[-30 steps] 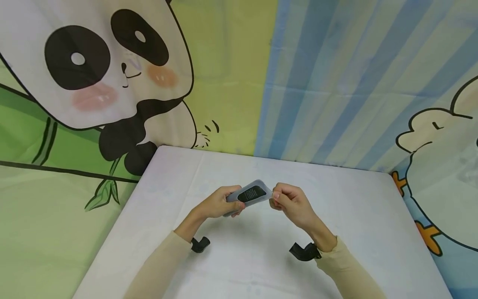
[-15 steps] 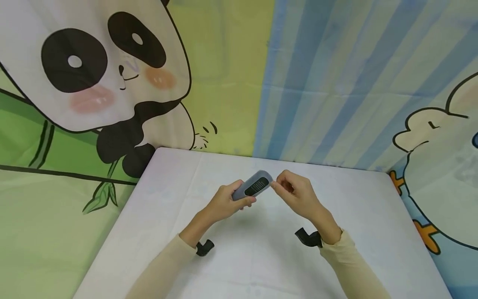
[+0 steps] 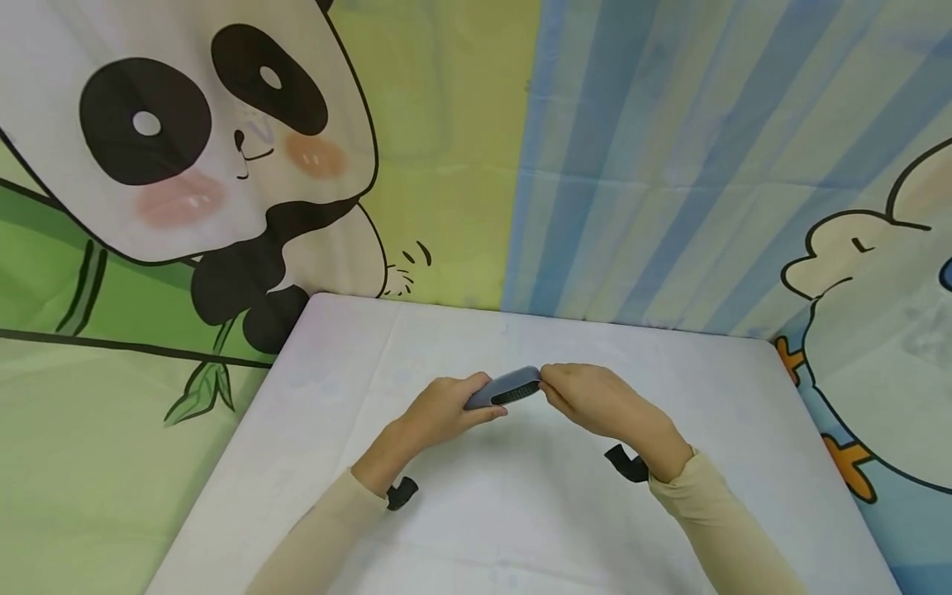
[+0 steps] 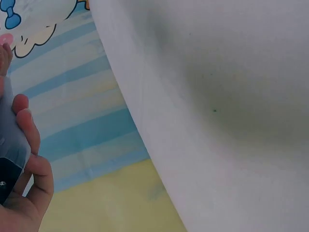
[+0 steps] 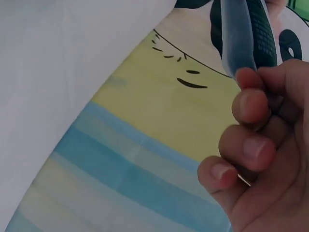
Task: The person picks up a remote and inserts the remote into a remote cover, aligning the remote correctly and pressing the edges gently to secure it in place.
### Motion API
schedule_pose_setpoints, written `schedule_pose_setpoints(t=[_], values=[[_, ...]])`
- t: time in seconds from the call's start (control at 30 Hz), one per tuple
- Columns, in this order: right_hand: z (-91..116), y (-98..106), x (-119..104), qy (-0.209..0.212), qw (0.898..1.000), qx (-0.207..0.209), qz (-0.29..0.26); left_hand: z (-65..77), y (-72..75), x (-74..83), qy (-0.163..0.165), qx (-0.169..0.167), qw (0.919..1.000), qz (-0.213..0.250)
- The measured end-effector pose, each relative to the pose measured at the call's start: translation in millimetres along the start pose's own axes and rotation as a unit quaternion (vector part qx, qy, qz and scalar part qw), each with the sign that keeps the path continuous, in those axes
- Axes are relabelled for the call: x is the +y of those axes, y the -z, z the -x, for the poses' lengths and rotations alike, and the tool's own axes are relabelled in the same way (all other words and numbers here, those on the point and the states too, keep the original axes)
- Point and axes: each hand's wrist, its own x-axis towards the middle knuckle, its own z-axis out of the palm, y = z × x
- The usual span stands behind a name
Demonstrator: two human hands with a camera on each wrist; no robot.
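A grey-blue oblong case (image 3: 497,387) with rounded ends is held above the table, its black label (image 3: 516,393) facing the viewer at a steep slant. My left hand (image 3: 440,406) grips the near-left end between thumb and fingers. At the far-right end, the tip is pinched by my right hand (image 3: 606,401), whose back faces up in the head view. In the right wrist view, thumb and forefinger meet at the tip of the case (image 5: 237,38), and the other fingers curl loosely below. The left wrist view catches only an edge of the case (image 4: 12,128) with curled fingers (image 4: 32,130) behind.
A white-covered table (image 3: 461,512) spreads beneath both hands. Behind it hangs a printed cloth (image 3: 446,165) with a panda, stripes and a white cartoon figure. Black bands with a tab (image 3: 402,493) are at both wrists.
The case first rose, then came down a little and tipped, so its label looks narrower. My right hand let its grip loosen, turned over with its back up, and now pinches the tip.
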Motion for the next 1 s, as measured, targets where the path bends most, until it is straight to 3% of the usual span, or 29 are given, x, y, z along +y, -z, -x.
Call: schedule_pose_setpoints(t=[0.07,0.17,0.27,0.33,0.4,0.5,0.6,0.7,0.77,0.87,1.0], values=[[0,-6,0,0.005,0.999,0.028,0.013,0.5,-3.3,0.8,0.002,-0.001,1.0,-0.008],[-1,-12,0,0.021,0.995,0.098,-0.028,0.0,-7.9,5.4,0.024,-0.015,0.9996,0.007],[-2,-13,-2,0.061,0.98,0.172,-0.082,-2.8,-10.3,12.2,0.063,-0.051,0.9946,0.065],[-3,-12,-5,0.1,0.968,0.212,-0.087,-5.6,-9.7,16.4,0.093,-0.072,0.9867,0.112],[-4,-11,-9,0.135,0.96,0.238,-0.064,-8.2,-7.6,19.5,0.119,-0.08,0.9779,0.153],[-7,-8,-13,0.156,0.954,0.255,0.007,-10.7,-4.1,22.2,0.132,-0.066,0.9733,0.176],[-11,-5,-13,0.136,0.953,0.258,0.077,-11.7,-3.1,23.3,0.13,-0.037,0.9756,0.173],[-14,-3,-9,0.105,0.957,0.253,0.099,-12.0,-7.1,23.8,0.128,-0.004,0.9757,0.177],[-14,-4,-4,0.079,0.963,0.247,0.069,-12.3,-10.6,24.8,0.128,0.02,0.9732,0.19],[-12,-7,3,0.025,0.967,0.249,-0.037,-12.0,-15.7,26.9,0.135,0.043,0.9638,0.226],[-9,-16,10,-0.03,0.945,0.232,-0.227,-9.2,-20.8,29.9,0.155,0.046,0.9462,0.281]])
